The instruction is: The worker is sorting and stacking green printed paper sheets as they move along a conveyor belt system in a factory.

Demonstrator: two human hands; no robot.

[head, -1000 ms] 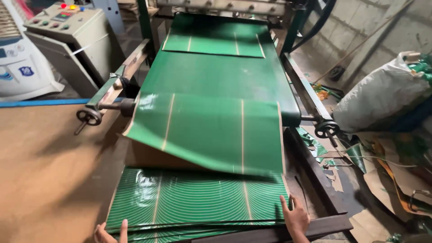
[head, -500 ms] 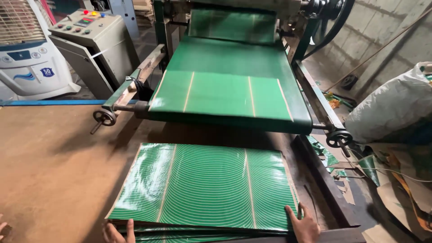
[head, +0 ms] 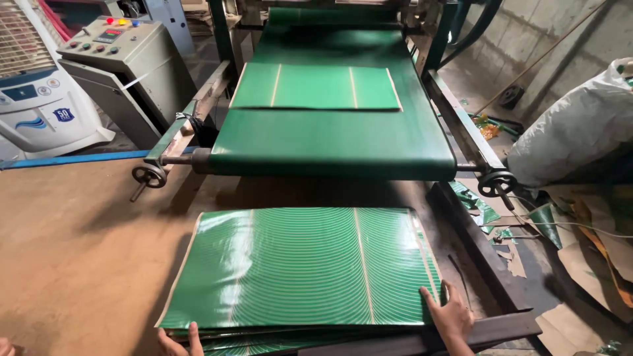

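Change: since half a second ago the green sheet at the belt's near edge has dropped away, and a new green sheet (head: 316, 87) now rides far up the conveyor belt (head: 330, 142).
Surface: brown, dusty surface (head: 72, 264) spreading left and near; a dark metal bar (head: 491, 328) runs along its near right edge.
Room: rough grey wall far right; floor at right littered with green and brown scraps (head: 527, 221).
Stack: one pile of glossy green striped sheets (head: 303, 267) lying flat on the surface, just near of the belt's end.
Left hand: left hand (head: 177, 341) barely in view at the stack's near left corner, fingers touching the edge; its grip cannot be told.
Right hand: right hand (head: 450, 318) spread flat, fingers open, pressing the stack's near right corner.
Counts: two handwheels (head: 149, 176), one each side of the belt roller; one grey control box (head: 125, 56) far left; one white air cooler (head: 33, 86) beside it.
Containers: one bulging white sack (head: 580, 128) at right, contents hidden.
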